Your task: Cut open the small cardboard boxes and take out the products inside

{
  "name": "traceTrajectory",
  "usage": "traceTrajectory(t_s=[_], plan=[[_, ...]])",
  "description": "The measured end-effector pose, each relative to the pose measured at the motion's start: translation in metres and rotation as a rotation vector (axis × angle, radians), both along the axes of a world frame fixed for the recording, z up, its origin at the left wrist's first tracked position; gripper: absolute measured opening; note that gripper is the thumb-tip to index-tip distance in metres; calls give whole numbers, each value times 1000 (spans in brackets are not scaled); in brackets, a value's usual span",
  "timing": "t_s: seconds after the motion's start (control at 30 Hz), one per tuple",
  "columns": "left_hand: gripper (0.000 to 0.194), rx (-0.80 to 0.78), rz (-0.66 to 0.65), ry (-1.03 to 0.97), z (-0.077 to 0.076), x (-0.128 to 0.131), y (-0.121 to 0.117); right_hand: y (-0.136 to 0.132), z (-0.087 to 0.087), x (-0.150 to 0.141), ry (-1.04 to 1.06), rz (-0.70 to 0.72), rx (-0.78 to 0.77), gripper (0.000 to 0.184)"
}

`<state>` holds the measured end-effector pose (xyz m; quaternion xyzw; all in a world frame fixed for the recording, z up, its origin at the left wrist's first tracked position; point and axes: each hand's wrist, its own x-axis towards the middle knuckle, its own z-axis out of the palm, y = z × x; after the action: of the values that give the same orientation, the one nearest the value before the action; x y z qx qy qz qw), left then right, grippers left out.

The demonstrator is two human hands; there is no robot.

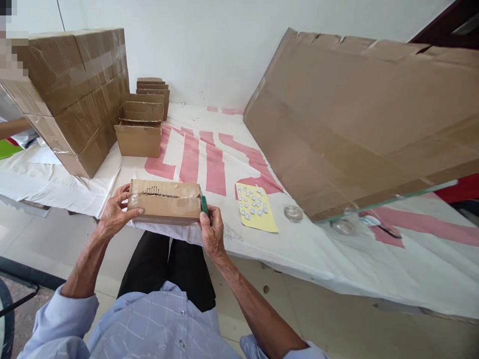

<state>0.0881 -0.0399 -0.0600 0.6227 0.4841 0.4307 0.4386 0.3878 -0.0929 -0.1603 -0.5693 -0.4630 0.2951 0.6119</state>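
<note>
A small cardboard box (166, 212) lies at the table's front edge, its top flaps meeting at a ragged, torn-looking seam. My left hand (115, 212) grips its left end, thumb on the upper front edge and fingers round the far side. At the right end, my right hand (212, 229) is closed around a narrow green tool (204, 205) with a ridged edge, held against the box's side. Its exact kind I cannot make out. Clear tape shines on the box's left end.
Taped cartons (75, 94) are stacked at left, beside a row of open boxes (140, 137). A yellow sheet (256, 209) bears several small pale pieces. Tape rolls (294, 213) lie further right, near a large leaning cardboard panel (366, 114). Another person's arm (15, 128) shows far left.
</note>
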Motion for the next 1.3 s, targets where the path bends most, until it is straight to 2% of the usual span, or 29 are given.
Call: traceTrajectory(t_s=[0.1,0.2,0.37,0.47,0.57,0.7,0.8,0.97,1.13,1.23,1.3], plan=[[56,155,-91,21,-12,-7,5,-1,1,2,-53,-7,30,46],[62,260,-155,97,-20,-14,13,-2,1,5,-76,14,24,44],[66,292,-165,241,-18,-22,15,0,2,3,-44,39,2,43],[72,275,-130,265,-17,-27,11,2,11,4,-22,69,12,42],[74,268,-125,264,-18,-29,9,3,30,17,-98,100,27,39],[78,251,-142,249,-21,-30,11,4,73,46,-339,129,100,35],[80,244,-154,229,-22,-29,13,8,108,58,-540,271,170,31],[78,274,-169,235,-21,-29,13,20,153,53,-818,468,129,28],[77,270,-178,221,-21,-28,14,35,180,42,-1003,539,68,24],[76,275,-184,215,-20,-27,14,42,188,41,-1051,560,24,26],[76,277,-182,212,-19,-26,14,47,189,42,-1044,521,20,29]])
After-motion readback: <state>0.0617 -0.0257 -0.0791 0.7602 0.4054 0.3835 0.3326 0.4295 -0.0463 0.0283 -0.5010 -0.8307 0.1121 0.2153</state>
